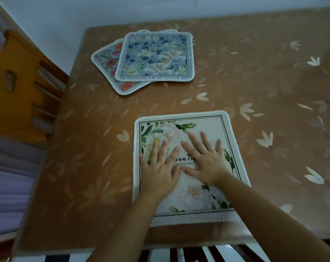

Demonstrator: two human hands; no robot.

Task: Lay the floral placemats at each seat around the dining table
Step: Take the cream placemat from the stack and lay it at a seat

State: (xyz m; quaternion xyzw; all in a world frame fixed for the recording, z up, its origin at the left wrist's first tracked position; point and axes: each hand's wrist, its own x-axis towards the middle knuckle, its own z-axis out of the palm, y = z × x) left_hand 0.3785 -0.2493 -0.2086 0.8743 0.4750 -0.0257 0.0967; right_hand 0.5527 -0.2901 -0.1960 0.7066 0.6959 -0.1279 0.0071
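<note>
Now both hands — left hand [160,167], right hand [205,159] — press flat, fingers spread, on the white placemat [204,125] at the table [84,148] edge.

The scene is being viewed by a single head-worn wide-angle camera, being aimed steeply forward and down from close above the near edge of the dining table [236,59], whose top is being bent outward toward the frame's borders.

A glossy, smooth brown cover with pale leaf prints sheens over the worktop [255,82], the printed placemats [213,125] look matt with fuzzy cloth edges, and the chair [14,76] at left is varnished wood.
</note>
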